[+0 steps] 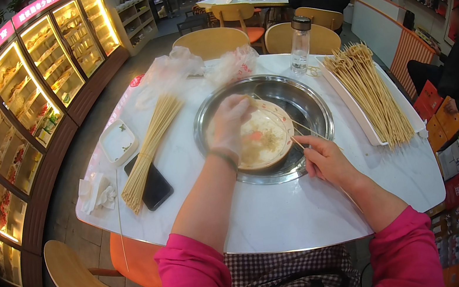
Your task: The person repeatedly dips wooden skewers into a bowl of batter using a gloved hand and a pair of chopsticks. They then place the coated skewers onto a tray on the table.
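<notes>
My left hand (235, 116), in what looks like a clear thin glove, is over a shallow bowl (281, 118) with a patterned rim. Its fingers are curled together; whether something small is between them I cannot tell. Brownish crumbs and a reddish patch (255, 136) show inside the bowl. The bowl sits over a round steel hot-pot basin (328, 124) set into the table. At the bowl's right side, my right hand (325, 157) pinches a thin bamboo skewer (352, 201), whose tip points to the bowl. Another skewer (309, 128) slants across the basin's right part.
A bamboo skewer bundle (152, 150) lies across a black phone (157, 187), beside a white dish (119, 142) and crumpled tissues (98, 193). Plastic bags (174, 73) and a bottle (300, 46) stand behind. More skewers (371, 95) fill a white tray (355, 118).
</notes>
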A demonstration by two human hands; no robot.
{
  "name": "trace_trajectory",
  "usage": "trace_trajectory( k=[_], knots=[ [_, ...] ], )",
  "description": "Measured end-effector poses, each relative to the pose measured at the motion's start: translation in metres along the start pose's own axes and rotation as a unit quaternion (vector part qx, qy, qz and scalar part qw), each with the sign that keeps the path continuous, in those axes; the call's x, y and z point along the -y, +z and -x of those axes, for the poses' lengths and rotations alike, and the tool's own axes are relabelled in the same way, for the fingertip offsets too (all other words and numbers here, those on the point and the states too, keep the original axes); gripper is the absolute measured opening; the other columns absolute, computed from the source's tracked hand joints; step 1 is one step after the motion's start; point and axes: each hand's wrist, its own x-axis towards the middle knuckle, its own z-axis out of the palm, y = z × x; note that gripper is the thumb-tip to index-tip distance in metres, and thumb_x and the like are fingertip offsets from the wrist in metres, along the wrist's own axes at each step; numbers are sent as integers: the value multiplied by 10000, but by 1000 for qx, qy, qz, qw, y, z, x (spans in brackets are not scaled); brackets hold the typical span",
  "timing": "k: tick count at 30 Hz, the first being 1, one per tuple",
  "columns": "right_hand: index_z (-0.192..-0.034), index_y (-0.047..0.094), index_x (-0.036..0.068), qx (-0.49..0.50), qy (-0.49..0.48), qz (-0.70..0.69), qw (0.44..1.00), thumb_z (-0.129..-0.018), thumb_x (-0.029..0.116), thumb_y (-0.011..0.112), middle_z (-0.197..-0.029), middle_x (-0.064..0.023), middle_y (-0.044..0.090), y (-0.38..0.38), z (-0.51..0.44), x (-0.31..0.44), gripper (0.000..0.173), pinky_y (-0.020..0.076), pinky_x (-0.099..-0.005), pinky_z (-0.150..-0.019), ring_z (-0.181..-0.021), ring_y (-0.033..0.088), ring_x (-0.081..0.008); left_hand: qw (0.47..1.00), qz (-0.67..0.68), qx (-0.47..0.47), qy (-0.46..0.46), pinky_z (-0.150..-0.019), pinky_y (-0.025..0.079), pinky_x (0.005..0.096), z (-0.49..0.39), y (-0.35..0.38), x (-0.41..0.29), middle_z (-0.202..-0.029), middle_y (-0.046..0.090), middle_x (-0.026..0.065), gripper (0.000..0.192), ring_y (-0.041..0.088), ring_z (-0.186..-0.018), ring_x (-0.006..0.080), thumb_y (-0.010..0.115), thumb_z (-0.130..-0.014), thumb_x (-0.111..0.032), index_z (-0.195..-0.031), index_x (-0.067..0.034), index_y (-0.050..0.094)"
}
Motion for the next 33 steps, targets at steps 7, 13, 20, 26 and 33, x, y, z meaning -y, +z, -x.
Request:
trace_trajectory(
  k=[7, 13, 20, 26, 33],
  knots=[
    [-1411, 597, 67, -9, -2, 9, 1000, -1041, 109, 480, -625, -4, 591, 0, -1, 0, 390, 414, -234, -507, -531, 531, -72, 1000, -17, 19, 16, -899, 487, 336, -2, -2, 3, -1030, 704, 56, 208, 641, -1015, 178, 674, -963, -232, -1091, -67, 674],
    [-1426, 574, 90, -16, -3, 12, 1000, -1058, 93, 463, -608, -6, 563, 2, -3, -4, 384, 352, -218, -459, -485, 445, -59, 1000, -20, 23, -5, -914, 474, 344, 0, 2, 7, -1033, 710, 63, 237, 661, -995, 175, 673, -960, -252, -1074, -44, 678],
    [-1400, 601, 49, -24, -7, 12, 1000, -1029, 94, 488, -632, -12, 597, -1, -5, -8, 391, 433, -245, -519, -541, 549, -82, 995, -41, 96, 7, -958, 447, 365, 0, 1, 8, -1078, 737, 58, 204, 667, -1038, 162, 662, -990, -275, -1064, -86, 672],
    [-1413, 577, 69, -43, -21, 30, 998, -1059, 102, 466, -606, -3, 568, 3, -6, -8, 373, 374, -224, -473, -495, 478, -64, 984, -76, 162, 22, -966, 443, 329, 0, 6, 8, -1079, 741, 51, 220, 669, -1035, 151, 663, -1000, -276, -1090, -80, 709],
    [-1399, 585, 26, -52, -21, 33, 998, -1042, 107, 486, -640, -16, 596, 2, -4, -3, 379, 442, -255, -537, -552, 544, -84, 981, -40, 184, -36, -964, 440, 303, 13, 20, 2, -1066, 730, 37, 207, 641, -1026, 138, 659, -981, -259, -1070, -79, 708]
  ],
)
